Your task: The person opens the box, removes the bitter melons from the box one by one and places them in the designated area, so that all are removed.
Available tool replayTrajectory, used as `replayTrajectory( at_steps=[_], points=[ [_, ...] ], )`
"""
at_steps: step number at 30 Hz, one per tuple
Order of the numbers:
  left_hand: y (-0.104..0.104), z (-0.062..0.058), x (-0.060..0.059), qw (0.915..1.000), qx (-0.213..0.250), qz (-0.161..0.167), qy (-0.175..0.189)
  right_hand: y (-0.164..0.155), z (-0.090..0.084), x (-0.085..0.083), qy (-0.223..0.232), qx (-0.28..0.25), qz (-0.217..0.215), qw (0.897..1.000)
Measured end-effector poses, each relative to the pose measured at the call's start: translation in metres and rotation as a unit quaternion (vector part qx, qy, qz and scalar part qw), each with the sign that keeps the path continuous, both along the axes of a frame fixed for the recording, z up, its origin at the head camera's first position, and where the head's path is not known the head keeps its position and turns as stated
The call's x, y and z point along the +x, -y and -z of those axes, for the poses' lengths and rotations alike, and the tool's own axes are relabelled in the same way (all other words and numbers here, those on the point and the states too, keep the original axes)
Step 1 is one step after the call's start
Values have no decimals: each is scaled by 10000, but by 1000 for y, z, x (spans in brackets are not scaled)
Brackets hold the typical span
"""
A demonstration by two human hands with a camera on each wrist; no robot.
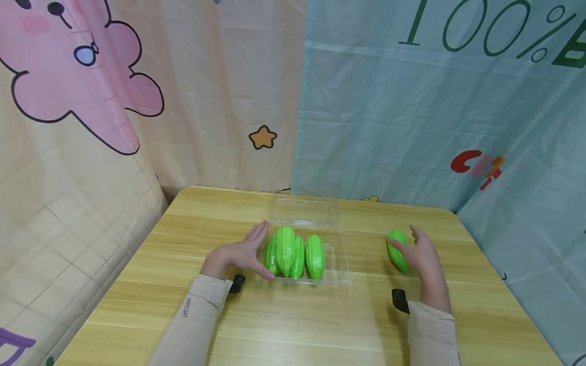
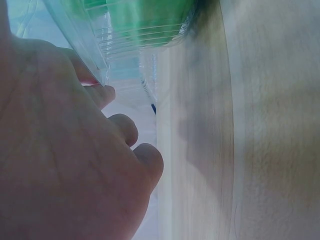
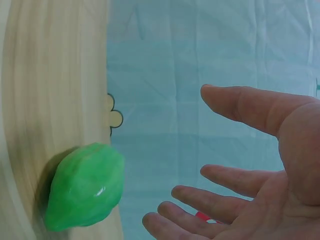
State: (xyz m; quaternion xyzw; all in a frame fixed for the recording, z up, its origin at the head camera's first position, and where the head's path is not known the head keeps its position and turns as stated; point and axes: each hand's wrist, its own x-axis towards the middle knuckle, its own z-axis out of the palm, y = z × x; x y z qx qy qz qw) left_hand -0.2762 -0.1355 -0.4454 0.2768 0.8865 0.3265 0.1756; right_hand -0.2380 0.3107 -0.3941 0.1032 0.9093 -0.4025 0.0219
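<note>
Several bright green, ridged fruits like star fruit (image 1: 315,256) lie side by side in a clear plastic clamshell box (image 1: 336,259), whose lid (image 1: 304,211) is folded back. At the box's left side is my left hand (image 1: 244,254), thumb and fingers spread along the edge. In the left wrist view, fingertips touch the box's rim. One more star fruit (image 1: 397,251) lies on the table to the right. Just beside and above it hovers my right hand (image 1: 421,254). The right wrist view shows its fingers spread, apart from the star fruit (image 3: 87,187).
The wooden table (image 1: 293,325) reaches back to a hanging curtain (image 1: 229,101) with printed figures. Another blue curtain (image 1: 540,229) borders the right side. Black straps (image 1: 400,301) show at both wrists.
</note>
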Motion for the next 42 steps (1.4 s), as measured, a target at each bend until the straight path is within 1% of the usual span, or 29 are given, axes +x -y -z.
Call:
replayTrajectory(
  at_steps=[12, 20, 25, 33, 42],
  points=[
    [0, -1, 2, 10000, -7, -26, 32, 19, -11, 3, -324, -56, -314, 9990],
    [-1, -1, 2, 10000, 6, -27, 45, 32, -16, 5, -406, -151, -507, 9978],
    [0, 0, 1, 10000, -21, -33, 48, 38, -17, 4, -467, -235, -619, 9967],
    [-1, 0, 1, 10000, -37, -59, 44, 49, -16, 3, -588, -604, -787, 9933],
    [-1, 1, 1, 10000, -65, -49, 3, 62, -11, 2, -663, -845, -1007, 9891]
  ],
)
